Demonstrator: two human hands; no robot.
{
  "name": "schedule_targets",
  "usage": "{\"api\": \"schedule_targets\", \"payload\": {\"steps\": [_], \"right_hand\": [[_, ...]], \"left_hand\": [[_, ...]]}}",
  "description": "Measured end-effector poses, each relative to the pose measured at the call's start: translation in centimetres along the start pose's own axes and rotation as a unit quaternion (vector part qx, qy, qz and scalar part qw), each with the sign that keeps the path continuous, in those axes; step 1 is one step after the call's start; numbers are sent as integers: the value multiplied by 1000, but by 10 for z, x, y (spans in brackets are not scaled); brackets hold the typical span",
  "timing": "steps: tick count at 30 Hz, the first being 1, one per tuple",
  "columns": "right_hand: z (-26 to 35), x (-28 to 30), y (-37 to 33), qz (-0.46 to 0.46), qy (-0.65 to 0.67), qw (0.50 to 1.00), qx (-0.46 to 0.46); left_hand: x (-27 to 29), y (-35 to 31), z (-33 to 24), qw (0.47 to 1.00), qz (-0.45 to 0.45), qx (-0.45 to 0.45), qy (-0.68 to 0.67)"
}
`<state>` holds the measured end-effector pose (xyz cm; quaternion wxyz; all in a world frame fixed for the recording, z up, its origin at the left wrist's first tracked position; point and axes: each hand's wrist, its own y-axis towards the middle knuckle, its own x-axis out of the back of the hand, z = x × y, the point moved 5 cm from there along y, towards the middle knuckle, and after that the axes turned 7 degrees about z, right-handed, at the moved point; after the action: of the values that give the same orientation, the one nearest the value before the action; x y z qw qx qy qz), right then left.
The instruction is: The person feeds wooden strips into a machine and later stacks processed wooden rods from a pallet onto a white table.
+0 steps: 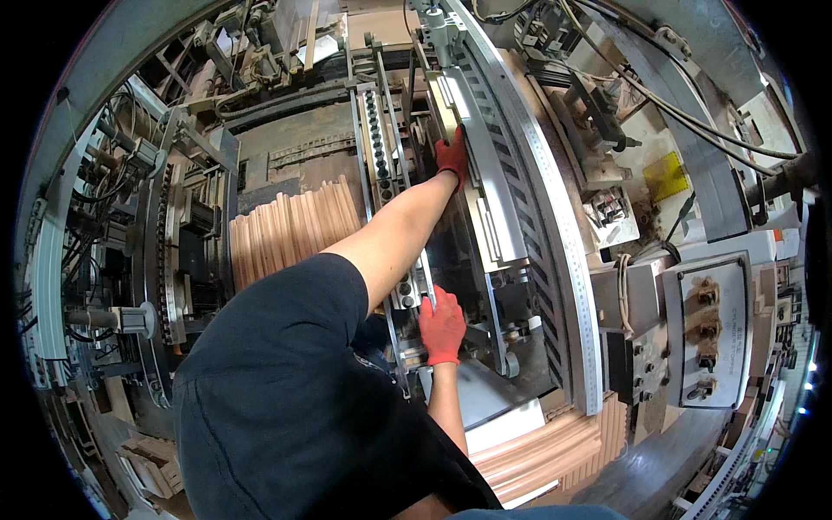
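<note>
My left hand (451, 157), in a red glove, reaches far across the machine. Its fingers curl over the edge of a long brass-and-silver metal bar (485, 227) and press against it. Nearer to me, my right hand (444, 326), also red-gloved, is closed around the lower end of a thin bright metal rod (427, 276); its exact kind is hard to make out. Left of that rod runs a metal rail with a row of dark round rollers (376, 139). My left forearm crosses over this rail and hides part of it.
Wooden strips (295, 227) lie side by side at the left; more are stacked (542, 451) at the lower right. A curved ruler-marked beam (568, 251) borders the right side. Beyond it stand a switch panel (709, 334) and hanging cables (685, 117).
</note>
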<state>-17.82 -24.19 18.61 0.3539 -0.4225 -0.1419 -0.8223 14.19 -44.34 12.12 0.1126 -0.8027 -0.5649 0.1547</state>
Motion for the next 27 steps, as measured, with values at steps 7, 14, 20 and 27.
{"api": "schedule_targets", "payload": {"steps": [7, 14, 20, 27], "right_hand": [[5, 39, 16, -195, 196, 961, 3], [-20, 71, 61, -249, 309, 916, -52], [-15, 77, 72, -238, 209, 945, -84], [15, 87, 62, -289, 249, 923, -51]], "left_hand": [[1, 1, -6, 997, 56, -26, -48], [8, 35, 9, 998, 40, 20, -43], [-3, 30, 10, 994, 70, -32, -82], [16, 62, 18, 992, 64, -10, -110]]}}
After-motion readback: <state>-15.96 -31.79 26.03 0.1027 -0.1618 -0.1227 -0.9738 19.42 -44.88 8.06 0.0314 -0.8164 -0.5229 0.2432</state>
